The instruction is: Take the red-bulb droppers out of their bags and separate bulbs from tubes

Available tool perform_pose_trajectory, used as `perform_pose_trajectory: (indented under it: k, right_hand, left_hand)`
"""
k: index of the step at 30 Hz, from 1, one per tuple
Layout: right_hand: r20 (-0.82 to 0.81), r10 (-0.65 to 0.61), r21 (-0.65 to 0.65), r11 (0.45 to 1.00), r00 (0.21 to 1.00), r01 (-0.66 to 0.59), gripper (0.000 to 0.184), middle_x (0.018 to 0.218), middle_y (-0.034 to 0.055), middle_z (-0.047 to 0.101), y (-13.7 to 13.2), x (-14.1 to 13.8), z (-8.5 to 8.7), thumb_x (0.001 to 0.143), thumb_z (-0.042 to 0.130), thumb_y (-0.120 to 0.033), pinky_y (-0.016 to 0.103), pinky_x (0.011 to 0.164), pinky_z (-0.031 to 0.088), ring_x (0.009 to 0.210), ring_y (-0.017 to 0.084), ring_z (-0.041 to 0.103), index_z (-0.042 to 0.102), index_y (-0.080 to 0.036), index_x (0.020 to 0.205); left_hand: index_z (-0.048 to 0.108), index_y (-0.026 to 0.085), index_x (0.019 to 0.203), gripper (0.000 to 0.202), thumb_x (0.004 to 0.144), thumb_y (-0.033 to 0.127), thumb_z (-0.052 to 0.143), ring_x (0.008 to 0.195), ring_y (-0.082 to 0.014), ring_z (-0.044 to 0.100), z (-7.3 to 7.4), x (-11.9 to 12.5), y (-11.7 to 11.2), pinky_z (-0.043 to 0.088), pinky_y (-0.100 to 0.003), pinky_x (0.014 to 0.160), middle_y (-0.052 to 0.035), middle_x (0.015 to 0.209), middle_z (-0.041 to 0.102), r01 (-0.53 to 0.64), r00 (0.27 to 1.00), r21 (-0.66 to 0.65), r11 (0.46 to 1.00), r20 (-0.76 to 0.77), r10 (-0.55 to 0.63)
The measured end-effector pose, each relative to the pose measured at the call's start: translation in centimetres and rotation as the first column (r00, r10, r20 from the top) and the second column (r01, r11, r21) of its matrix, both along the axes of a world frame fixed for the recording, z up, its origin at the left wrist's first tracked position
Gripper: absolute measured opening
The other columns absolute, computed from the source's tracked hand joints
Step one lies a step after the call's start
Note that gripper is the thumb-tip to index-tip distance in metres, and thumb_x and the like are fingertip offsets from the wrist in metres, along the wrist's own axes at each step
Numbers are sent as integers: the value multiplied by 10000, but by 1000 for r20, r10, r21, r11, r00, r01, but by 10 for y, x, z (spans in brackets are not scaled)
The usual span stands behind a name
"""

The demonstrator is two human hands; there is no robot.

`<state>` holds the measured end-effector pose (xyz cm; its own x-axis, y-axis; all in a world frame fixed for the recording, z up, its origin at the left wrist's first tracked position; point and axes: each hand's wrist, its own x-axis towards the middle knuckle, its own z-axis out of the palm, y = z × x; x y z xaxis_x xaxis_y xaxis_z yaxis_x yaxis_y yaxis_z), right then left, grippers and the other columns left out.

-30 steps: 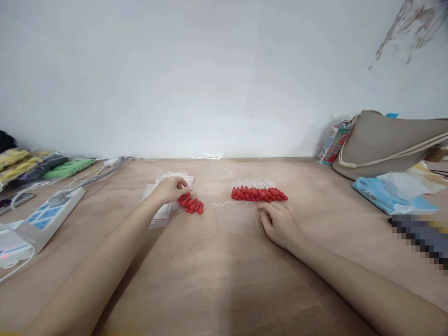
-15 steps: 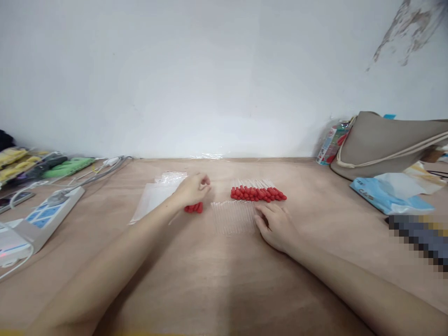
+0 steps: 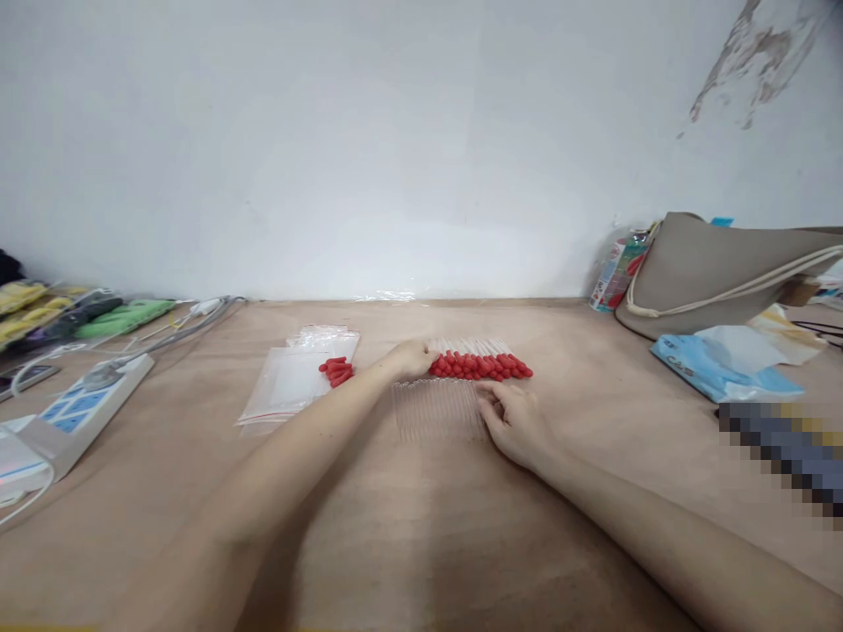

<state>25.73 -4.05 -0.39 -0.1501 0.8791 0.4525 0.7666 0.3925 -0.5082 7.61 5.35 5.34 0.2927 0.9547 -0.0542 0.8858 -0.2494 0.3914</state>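
Observation:
Fingers drawn together, my left hand [image 3: 411, 359] is at the left end of a row of thin clear sticks with red tips [image 3: 484, 365]; whatever it pinches is hidden. Below that row lie several bare, thin clear sticks [image 3: 435, 411], side by side. My right hand [image 3: 518, 425] rests on the table at their right end, its fingers loosely curved, with a gap between thumb and forefinger and nothing visible in it. Left of my left hand, loose red caps [image 3: 338, 371] lie in a small pile beside clear zip bags [image 3: 273, 389], partly on them.
A white power strip [image 3: 98, 399] with cables and packs of yellow and green items [image 3: 125, 318] are at the left. At the right stand a grey bag [image 3: 711, 272] and a bottle [image 3: 616, 274]. A blue tissue pack [image 3: 717, 369] lies before them. The wall [image 3: 408, 175] bounds the table behind.
My left hand has moved right, from above the red caps to the left end of the red-tipped row, uncovering the caps. The right hand has stayed almost in place.

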Motion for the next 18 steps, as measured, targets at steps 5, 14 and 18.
perform_pose_trajectory:
  k: [5,14,18]
  right_hand:
    - [-31,-14,0,1000,999,14,208,730,33,626,2,2,-2,787,439,-212,268,585,387,671,162,559,589,-173,926]
    - [-238,-3,245,967,971,63,307,985,102,527,7,6,-1,823,441,-325,343,739,431,889,201,502,503,-161,1075]
    - [-223,159,247,964,962,-102,258,995,85,537,3,6,3,863,384,-311,340,778,422,914,188,506,521,-186,1043]
  left_hand:
    - [586,128,685,337,813,333,351,657,-199,584,16,-4,-3,389,-257,566,-96,734,636,-14,997,73,997,-73,20]
    - [487,186,768,271,865,416,381,611,-171,542,2,-56,-73,348,-245,532,-27,683,578,190,978,389,902,-159,-137]
    - [475,184,763,234,876,377,408,606,-137,536,-34,-65,-99,369,-228,541,-7,678,559,267,960,543,796,-80,-268]
